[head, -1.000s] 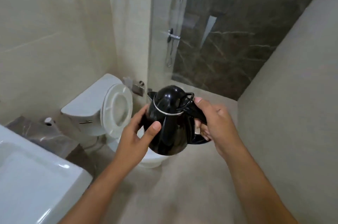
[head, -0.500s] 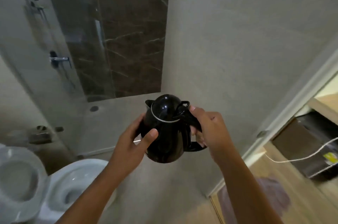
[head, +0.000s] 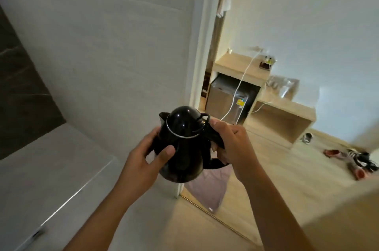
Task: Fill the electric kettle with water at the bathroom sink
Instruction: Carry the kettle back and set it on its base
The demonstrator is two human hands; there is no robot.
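kettle (head: 181,146) mid-air, centre, lid down | right hand (head: 231,144) clamped on handle, left hand (head: 143,160) cupping body | view swung from toilet to doorway (head: 213,66) | sink out of sight; likely filled, leaving

The kettle (head: 181,146) is sitting between the left hand (head: 143,160) and right hand (head: 233,144), with the doorway (head: 209,78) behind it and the desk (head: 285,107) lying beyond, rightward.

- No text, brand or number can be read.
- The yellow sticker (head: 240,103) at the upper right corner of the small fridge (head: 225,101) front is too blurred to read.
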